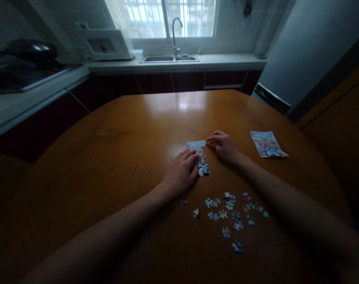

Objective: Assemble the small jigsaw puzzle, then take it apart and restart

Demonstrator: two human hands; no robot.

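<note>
A partly joined jigsaw puzzle (202,161) lies on the wooden table, with a pale blue top strip and a jagged right side. My left hand (182,169) rests flat across its left part, fingers stretched out, and hides that area. At the puzzle's upper right corner is my right hand (222,145), its thumb and fingertips drawn together on a small jigsaw piece at the edge, mostly covered by the fingers. Several loose jigsaw pieces (229,206) are scattered nearer to me, between my forearms. One stray piece (196,213) lies below my left hand.
A creased printed picture sheet (268,144) lies to the right on the table (132,134). Beyond the table are a counter with a sink (158,59), a faucet (175,37) and a microwave (104,44). A dark pan (34,50) sits on the stove at left; a refrigerator (309,51) stands at right.
</note>
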